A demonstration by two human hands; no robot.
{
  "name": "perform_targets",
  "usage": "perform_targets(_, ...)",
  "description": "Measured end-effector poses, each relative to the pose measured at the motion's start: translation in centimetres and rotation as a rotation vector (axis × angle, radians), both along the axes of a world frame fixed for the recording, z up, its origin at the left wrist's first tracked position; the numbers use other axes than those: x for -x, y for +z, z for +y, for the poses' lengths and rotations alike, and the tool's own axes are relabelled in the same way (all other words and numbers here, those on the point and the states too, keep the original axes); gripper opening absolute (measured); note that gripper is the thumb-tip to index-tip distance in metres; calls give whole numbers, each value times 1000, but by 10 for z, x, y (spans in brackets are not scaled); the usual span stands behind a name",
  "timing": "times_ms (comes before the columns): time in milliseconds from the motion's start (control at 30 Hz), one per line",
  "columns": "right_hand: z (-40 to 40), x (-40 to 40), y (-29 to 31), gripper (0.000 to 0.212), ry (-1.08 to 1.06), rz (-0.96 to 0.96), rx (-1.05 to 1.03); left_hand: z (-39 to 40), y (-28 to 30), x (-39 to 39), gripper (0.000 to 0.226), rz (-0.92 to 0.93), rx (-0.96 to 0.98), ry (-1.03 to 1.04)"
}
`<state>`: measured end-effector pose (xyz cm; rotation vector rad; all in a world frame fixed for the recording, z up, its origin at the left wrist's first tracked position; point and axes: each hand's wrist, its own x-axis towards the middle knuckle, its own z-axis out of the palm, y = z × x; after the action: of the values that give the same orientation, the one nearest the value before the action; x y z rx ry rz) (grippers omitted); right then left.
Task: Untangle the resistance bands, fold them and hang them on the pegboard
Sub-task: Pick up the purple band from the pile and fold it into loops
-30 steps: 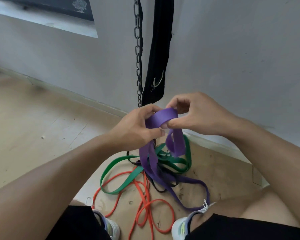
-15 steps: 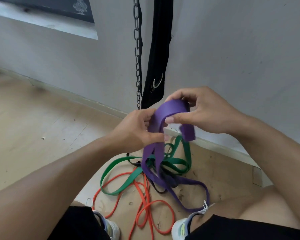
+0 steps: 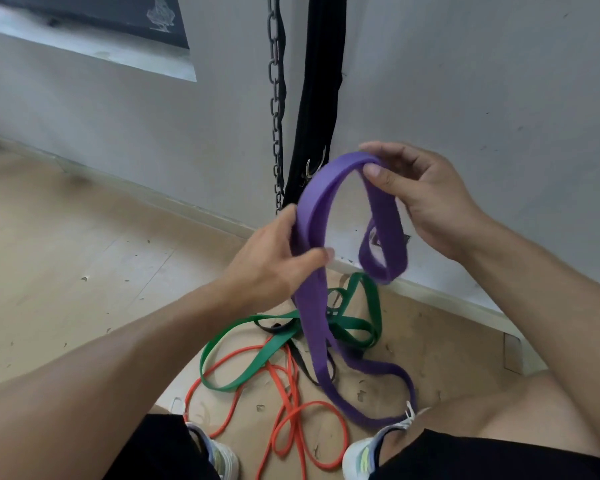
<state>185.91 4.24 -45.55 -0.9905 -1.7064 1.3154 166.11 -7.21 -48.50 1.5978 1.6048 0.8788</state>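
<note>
A wide purple band (image 3: 314,306) arcs between both hands at chest height. My left hand (image 3: 274,261) grips its left strand with thumb across it. My right hand (image 3: 420,195) pinches the top of the arc, and a short loop of the band hangs below it. The rest of the purple band trails down to the floor, where it lies over a green band (image 3: 257,355), an orange band (image 3: 291,420) and a thin black band (image 3: 302,365), all tangled together between my feet.
A grey wall (image 3: 465,98) rises just beyond the bands, with a metal chain (image 3: 276,109) and a black strap (image 3: 321,98) hanging down it. My two shoes (image 3: 222,459) and bent knees frame the pile on the wooden floor (image 3: 66,254). No pegboard is in view.
My right hand has lifted up and to the right, drawing the purple band into a wider arc. My left hand has stayed gripping the band lower down.
</note>
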Motion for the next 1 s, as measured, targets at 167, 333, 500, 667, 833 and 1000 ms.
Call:
perform_targets(167, -4, 3, -10, 34, -73, -535, -72, 5, 15, 3, 49, -469, 154, 249)
perform_targets(333, -37, 19, -33, 44, 686, -783, 220, 5, 5, -6, 14, -676, 326, 499)
perform_targets(500, -56, 51, -56, 23, 416, -588, 135, 11, 2, 5, 15, -908, 354, 599)
perform_targets(667, -48, 53, -44, 36, 372, -617, 53, 13, 8, 24, 15, -1048, 340, 673)
perform_targets(833, -41, 47, -30, 41, 215, -603, -192, 4, 24, 38, 35, -844, 573, 504)
perform_targets(1000, -30, 30, -6, 61, 211, -488, -195, -7, 17, 37, 60, 202, -11, 345)
